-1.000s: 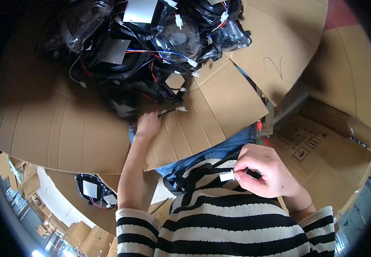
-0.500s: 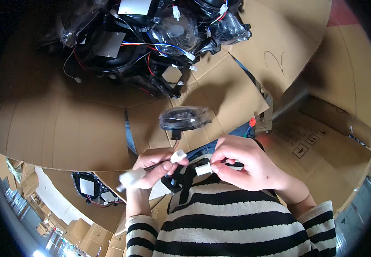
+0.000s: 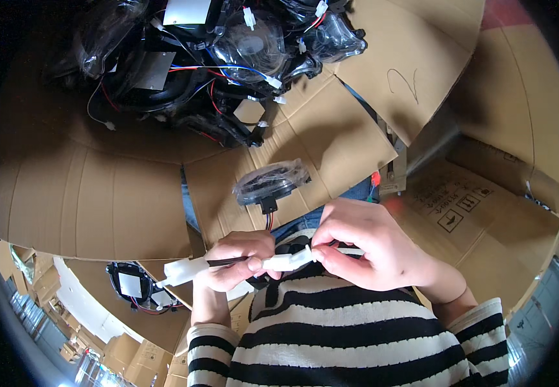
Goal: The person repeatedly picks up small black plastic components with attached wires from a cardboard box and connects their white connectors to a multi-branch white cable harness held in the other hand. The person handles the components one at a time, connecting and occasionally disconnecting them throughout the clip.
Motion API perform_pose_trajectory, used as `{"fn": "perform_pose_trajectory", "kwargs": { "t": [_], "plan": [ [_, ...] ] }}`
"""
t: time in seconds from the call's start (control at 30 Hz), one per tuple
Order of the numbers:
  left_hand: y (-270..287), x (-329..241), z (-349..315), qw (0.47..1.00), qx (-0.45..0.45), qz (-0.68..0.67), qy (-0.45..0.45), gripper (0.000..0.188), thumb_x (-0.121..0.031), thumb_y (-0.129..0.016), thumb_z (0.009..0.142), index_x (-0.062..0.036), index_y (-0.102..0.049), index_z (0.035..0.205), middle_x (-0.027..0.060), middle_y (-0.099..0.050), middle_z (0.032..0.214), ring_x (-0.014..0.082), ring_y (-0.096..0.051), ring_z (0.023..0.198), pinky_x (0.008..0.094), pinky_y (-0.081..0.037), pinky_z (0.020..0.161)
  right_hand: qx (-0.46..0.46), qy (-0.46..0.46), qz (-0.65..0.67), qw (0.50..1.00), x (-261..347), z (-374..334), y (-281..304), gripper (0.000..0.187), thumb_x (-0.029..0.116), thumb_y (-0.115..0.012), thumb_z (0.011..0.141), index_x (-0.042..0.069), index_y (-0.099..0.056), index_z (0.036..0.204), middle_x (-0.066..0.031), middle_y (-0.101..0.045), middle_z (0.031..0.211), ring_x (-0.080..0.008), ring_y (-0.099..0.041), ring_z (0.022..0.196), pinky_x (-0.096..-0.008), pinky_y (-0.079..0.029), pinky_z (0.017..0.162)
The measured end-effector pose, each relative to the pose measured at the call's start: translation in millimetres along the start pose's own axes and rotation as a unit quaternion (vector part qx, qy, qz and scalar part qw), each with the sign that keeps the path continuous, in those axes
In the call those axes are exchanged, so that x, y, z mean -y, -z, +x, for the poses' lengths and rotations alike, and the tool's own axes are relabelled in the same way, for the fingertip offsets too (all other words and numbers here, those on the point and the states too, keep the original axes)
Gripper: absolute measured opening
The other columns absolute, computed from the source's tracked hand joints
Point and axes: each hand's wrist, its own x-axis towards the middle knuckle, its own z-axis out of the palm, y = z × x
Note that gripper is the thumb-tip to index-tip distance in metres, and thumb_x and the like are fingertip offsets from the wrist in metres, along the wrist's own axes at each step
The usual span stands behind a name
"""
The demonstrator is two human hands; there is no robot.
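My left hand point(image 3: 235, 255) is closed round a white plastic plug connector point(image 3: 275, 263) at the end of a wire. In my right hand point(image 3: 363, 248), finger and thumb pinch a second white connector point(image 3: 302, 257). The two connectors touch end to end between my hands; how deeply they fit together I cannot tell. A larger white plastic piece point(image 3: 185, 271) sticks out to the left of my left hand on a dark stem. Beyond the hands an oval lamp point(image 3: 268, 187), partly wrapped in clear film, hangs over the cardboard, its coloured wires running down to my left hand.
Several black lamp units point(image 3: 247, 51) with loose wires and white plugs lie heaped at the far side. Cardboard flaps point(image 3: 86, 200) spread in front of me. An open carton point(image 3: 486, 213) stands at the right. Another lamp unit point(image 3: 131, 284) sits at the lower left.
My hands have come together, so the two white connectors, apart before, now touch. The lamp has tilted and shifted slightly left. The larger white piece has swung left.
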Motion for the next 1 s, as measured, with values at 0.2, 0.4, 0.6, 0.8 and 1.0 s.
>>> {"fn": "perform_pose_trajectory", "kwargs": {
  "t": [0.2,0.4,0.6,0.8,1.0],
  "plan": [
    [3.1,-9.6,-2.0,0.988,0.034,0.053,0.142,0.028,-0.021,-0.044,0.088,0.0042,-0.058,0.090,0.0090,-0.059,0.074,0.0170,-0.047,0.057,0.0272,-0.037,0.055,-0.038,0.011,-0.113,0.993,0.7,-3.9,-6.7,0.013,0.005,-0.059,0.071,0.004,-0.046,0.073,-0.0075,-0.045,0.064,-0.0257,-0.048,0.056,-0.0367,-0.037,0.049],
    [-19.0,-4.3,-12.1,0.972,-0.148,0.172,0.065,0.029,-0.014,-0.047,0.087,0.0035,-0.050,0.110,0.0107,-0.061,0.084,0.0147,-0.051,0.060,0.0247,-0.042,0.058,-0.055,-0.037,-0.070,0.995,-2.0,-12.3,11.7,0.009,0.001,-0.059,0.070,0.003,-0.050,0.072,-0.0077,-0.048,0.065,-0.0234,-0.049,0.059,-0.0340,-0.036,0.050],
    [-21.9,-15.7,-3.5,0.979,-0.137,0.136,0.069,0.015,-0.003,-0.052,0.081,0.0035,-0.060,0.092,0.0101,-0.062,0.079,0.0162,-0.055,0.062,0.0265,-0.043,0.056,-0.020,-0.038,-0.005,0.999,18.7,-19.5,28.8,0.007,0.002,-0.060,0.071,0.002,-0.053,0.073,-0.0069,-0.050,0.067,-0.0213,-0.049,0.059,-0.0312,-0.037,0.052],
    [-13.7,-22.0,-2.3,0.977,-0.066,0.189,0.069,0.016,0.004,-0.055,0.073,0.0015,-0.062,0.087,0.0088,-0.060,0.071,0.0175,-0.049,0.056,0.0281,-0.037,0.051,-0.005,-0.011,0.021,1.000,29.1,-19.7,40.4,0.009,0.002,-0.061,0.069,0.003,-0.055,0.076,-0.0075,-0.051,0.069,-0.0225,-0.050,0.061,-0.0312,-0.038,0.053],
    [-14.5,-24.2,1.7,0.970,-0.030,0.231,0.064,0.016,0.005,-0.055,0.070,0.0011,-0.062,0.084,0.0081,-0.058,0.066,0.0183,-0.049,0.055,0.0290,-0.035,0.049,0.002,0.013,-0.011,1.000,29.7,-16.5,39.2,0.011,0.002,-0.061,0.068,0.003,-0.052,0.073,-0.0076,-0.047,0.066,-0.0243,-0.048,0.060,-0.0330,-0.037,0.052]
  ]
}}
